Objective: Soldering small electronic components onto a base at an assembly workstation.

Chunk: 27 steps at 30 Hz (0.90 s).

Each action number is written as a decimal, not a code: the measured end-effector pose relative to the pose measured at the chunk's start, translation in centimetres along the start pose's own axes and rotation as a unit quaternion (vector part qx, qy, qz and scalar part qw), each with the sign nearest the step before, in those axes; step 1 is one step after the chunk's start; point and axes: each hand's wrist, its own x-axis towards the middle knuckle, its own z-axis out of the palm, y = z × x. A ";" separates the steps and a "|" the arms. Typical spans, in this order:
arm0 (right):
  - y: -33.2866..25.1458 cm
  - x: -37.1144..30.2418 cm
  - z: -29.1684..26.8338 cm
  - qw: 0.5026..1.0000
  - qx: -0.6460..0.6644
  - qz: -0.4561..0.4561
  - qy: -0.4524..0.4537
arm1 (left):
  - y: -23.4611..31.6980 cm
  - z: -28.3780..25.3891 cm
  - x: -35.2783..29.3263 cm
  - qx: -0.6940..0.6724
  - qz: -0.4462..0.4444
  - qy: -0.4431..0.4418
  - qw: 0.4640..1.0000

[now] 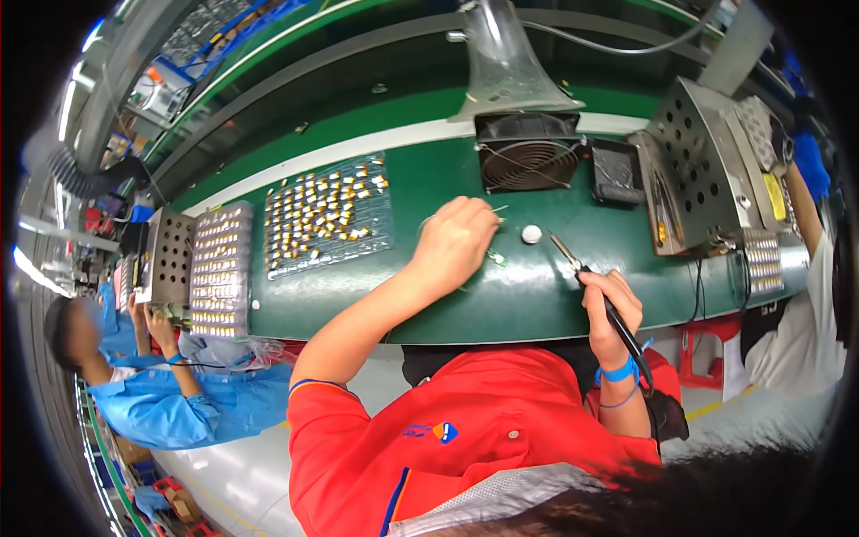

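My right hand [614, 309] grips a soldering iron [586, 270] by its black handle, a cable trailing from the rear end. The iron's metal tip points up and left, just beside a small round white object [531, 234] on the green bench. Left of that, my left hand [456, 240] is closed in a pinch over the bench, with a thin wire [499, 208] showing at its fingertips. Its fingers partly hide what else they hold. A small green part [497, 259] lies just below the fingertips.
A black fan [528, 154] stands ahead, with a black tray [617, 172] beside it. Clear trays of small white-and-yellow parts [327, 215] lie left. Perforated metal boxes [693, 170] stand at both sides. A person in blue [179, 403] works at left; another person's arm shows at right.
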 end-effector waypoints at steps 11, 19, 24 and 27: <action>0.1 0.0 -0.1 1.000 -0.005 0.003 0.007 | 2.8 1.3 1.2 0.027 0.090 -0.015 0.995; 0.2 -0.1 0.1 1.000 0.009 -0.009 -0.024 | 1.7 1.0 1.8 -0.078 0.035 -0.001 0.996; 0.4 0.0 0.3 1.000 0.002 -0.006 -0.029 | 2.0 1.3 0.9 -0.162 -0.099 -0.011 0.982; 0.3 0.1 0.4 0.999 0.001 -0.005 -0.033 | 1.8 1.6 1.1 -0.145 -0.071 -0.007 0.987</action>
